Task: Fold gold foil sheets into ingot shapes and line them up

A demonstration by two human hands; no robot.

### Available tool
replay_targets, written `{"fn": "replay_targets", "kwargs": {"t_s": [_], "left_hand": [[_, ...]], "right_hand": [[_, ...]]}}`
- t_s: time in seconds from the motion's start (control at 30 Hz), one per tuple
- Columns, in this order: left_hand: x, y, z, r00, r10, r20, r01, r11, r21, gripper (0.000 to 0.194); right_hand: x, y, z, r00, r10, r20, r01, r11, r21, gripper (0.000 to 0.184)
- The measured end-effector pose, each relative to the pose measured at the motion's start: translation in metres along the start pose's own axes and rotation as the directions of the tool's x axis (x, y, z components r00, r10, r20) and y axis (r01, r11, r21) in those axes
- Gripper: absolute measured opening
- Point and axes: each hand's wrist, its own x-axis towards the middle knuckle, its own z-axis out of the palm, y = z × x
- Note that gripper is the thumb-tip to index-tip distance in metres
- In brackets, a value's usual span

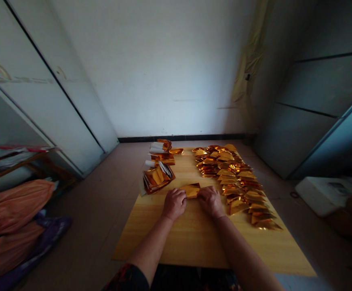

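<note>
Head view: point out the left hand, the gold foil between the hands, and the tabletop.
left hand [174, 204], head view, back of hand
gold foil [190, 190], head view, its middle
wooden tabletop [194, 242], head view, bare surface

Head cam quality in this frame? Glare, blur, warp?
Head view: strong wide-angle warp, the white panels lean inward; the gold foil pieces throw hot orange glare; the left hand and right hand sit dim but show no obvious motion blur.

You faced a white plaster wall [151, 68] edged by a black skirting strip [178, 138] above a beige tile floor [93, 210]. Tall white cabinet doors [51, 101] stood left, grey panels [321, 85] right.
</note>
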Motion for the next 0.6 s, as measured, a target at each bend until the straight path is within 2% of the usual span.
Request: {"fn": "replay_targets", "kwargs": {"t_s": [0.13,0.27,0.4,0.6], "left_hand": [[0.0,0.0,0.0,0.999,-0.028,-0.025,0.027,0.999,-0.036,0.012],[0.0,-0.002,0.001,0.998,-0.056,-0.033,0.053,0.996,-0.078,0.014],[0.0,-0.003,0.001,0.997,-0.073,0.0,0.073,0.993,-0.094,0.015],[0.003,-0.005,-0.003,0.99,-0.131,0.052,0.136,0.983,-0.125,0.015]], "right_hand": [[0.002,0.002,0.003,0.998,0.058,0.01,-0.058,0.998,-0.004,0.018],[0.001,0.005,0.001,1.0,0.005,0.015,-0.005,1.0,0.021,0.023],[0.001,0.007,-0.004,0.997,-0.027,0.078,0.025,0.999,0.026,0.014],[0.008,0.006,-0.007,0.991,0.05,0.127,-0.051,0.999,0.006,0.014]]}}
